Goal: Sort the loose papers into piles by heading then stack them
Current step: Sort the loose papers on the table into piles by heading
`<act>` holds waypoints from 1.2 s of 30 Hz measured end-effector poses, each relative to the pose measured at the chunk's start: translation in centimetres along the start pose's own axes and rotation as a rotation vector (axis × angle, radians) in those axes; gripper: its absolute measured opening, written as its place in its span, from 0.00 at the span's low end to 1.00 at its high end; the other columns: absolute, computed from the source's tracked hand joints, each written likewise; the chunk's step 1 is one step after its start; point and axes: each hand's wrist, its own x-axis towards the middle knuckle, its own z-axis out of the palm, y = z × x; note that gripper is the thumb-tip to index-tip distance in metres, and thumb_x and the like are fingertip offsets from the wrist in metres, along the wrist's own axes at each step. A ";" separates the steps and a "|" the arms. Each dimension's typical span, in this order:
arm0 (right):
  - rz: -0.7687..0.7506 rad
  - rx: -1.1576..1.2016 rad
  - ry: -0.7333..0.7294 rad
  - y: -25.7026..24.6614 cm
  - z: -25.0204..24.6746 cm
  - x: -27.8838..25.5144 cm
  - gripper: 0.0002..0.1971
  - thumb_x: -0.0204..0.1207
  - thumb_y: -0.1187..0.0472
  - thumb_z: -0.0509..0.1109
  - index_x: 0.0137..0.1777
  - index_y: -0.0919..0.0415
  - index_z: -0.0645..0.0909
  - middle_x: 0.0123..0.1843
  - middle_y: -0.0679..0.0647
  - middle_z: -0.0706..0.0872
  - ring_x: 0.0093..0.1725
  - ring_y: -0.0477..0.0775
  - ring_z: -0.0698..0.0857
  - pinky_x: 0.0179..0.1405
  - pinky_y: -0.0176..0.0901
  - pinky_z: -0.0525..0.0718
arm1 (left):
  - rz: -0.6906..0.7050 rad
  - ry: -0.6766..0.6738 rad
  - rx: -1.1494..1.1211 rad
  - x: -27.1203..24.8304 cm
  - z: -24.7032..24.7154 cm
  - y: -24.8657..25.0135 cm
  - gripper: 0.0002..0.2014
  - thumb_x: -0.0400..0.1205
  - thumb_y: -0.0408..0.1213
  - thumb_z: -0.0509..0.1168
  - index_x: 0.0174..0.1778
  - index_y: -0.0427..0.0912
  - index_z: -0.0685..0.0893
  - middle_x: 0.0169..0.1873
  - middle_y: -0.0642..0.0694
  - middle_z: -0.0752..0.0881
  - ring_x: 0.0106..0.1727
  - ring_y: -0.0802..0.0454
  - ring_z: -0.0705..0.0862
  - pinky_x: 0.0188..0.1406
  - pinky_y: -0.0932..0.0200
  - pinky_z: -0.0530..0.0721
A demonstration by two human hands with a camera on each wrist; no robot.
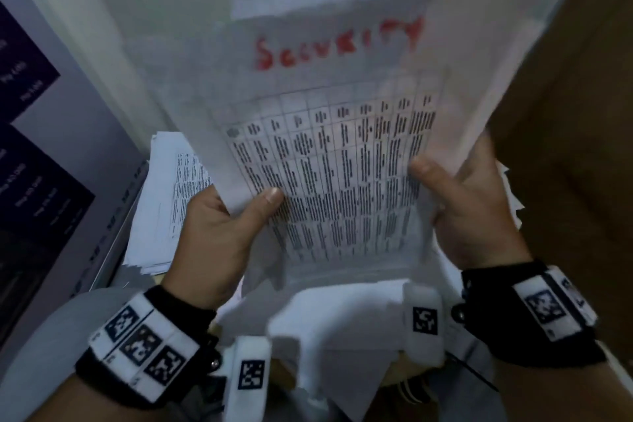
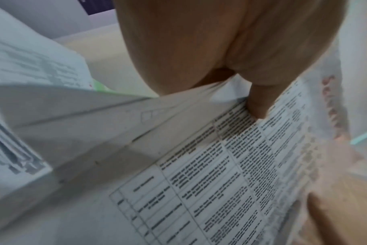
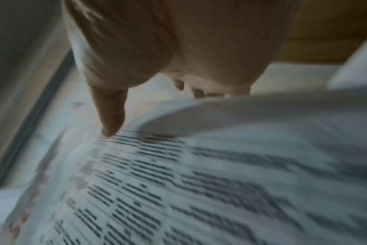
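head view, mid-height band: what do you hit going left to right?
Dark purple poster with white text → white pile of printed papers → left hand → white sheet with a printed table and red "SECURITY" heading → right hand → brown wooden surface.

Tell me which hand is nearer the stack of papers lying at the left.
Left. The left hand holds the Security sheet right beside the stack of papers; the right hand grips the sheet's far side.

Paper pile (image 1: 161,202) close beside left hand (image 1: 219,233); loose sheets (image 1: 342,319) crowding below.
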 end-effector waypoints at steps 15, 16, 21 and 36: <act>0.271 -0.220 0.059 9.1 1.4 -3.4 0.20 0.82 0.79 0.64 0.58 0.54 0.86 0.52 0.45 0.95 0.56 0.48 0.92 0.58 0.44 0.89 | -0.294 0.112 0.227 1.3 -1.5 -6.5 0.16 0.82 0.22 0.66 0.61 0.44 0.85 0.53 0.49 0.92 0.57 0.48 0.90 0.56 0.46 0.90; 0.300 -0.233 0.062 9.6 1.4 -3.4 0.19 0.83 0.78 0.64 0.59 0.56 0.87 0.54 0.49 0.95 0.57 0.51 0.92 0.61 0.49 0.89 | -0.321 0.113 0.235 1.3 -1.6 -6.8 0.16 0.82 0.21 0.64 0.58 0.45 0.85 0.52 0.48 0.92 0.57 0.47 0.90 0.56 0.43 0.90; 0.287 -0.210 0.084 9.0 2.0 -3.0 0.11 0.88 0.72 0.61 0.60 0.64 0.84 0.51 0.51 0.93 0.50 0.46 0.93 0.42 0.36 0.89 | -0.190 0.064 0.189 1.0 -1.2 -6.6 0.12 0.89 0.24 0.59 0.53 0.44 0.83 0.49 0.44 0.89 0.54 0.50 0.86 0.55 0.51 0.86; 0.651 -0.702 -0.189 14.8 -0.8 -5.5 0.30 0.66 0.56 0.86 0.65 0.48 0.76 0.54 0.38 0.87 0.55 0.48 0.88 0.60 0.49 0.87 | -0.707 -0.324 0.940 -1.4 -2.9 -11.7 0.29 0.68 0.36 0.77 0.63 0.57 0.74 0.52 0.52 0.86 0.47 0.52 0.88 0.42 0.53 0.90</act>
